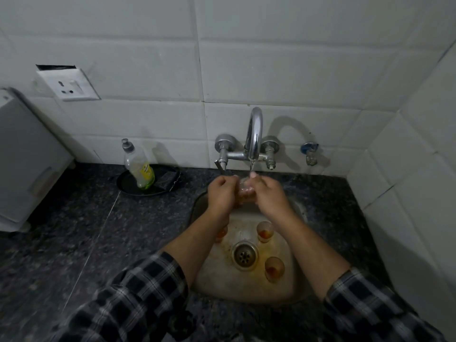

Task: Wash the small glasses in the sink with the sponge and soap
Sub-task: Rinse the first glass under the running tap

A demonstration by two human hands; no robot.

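Note:
Under the running tap (254,137), a small glass (245,191) sits between both my hands. My left hand (220,193) grips it from the left, and my right hand (267,193) holds it from the right with fingers at its rim. Water streams onto the glass. In the steel sink (246,290) stand two small glasses with brown dregs, one (265,232) right of centre and one (274,269) beside the drain (244,255). A third glass (221,233) is half hidden behind my left forearm. The soap bottle (140,166) and dark sponge (166,180) rest on a black tray (128,185).
Dark granite counter (74,243) surrounds the sink. A white appliance (24,156) stands at the left edge. White tiled walls rise behind and to the right, with a wall socket (69,85) and a small blue-capped valve (309,151).

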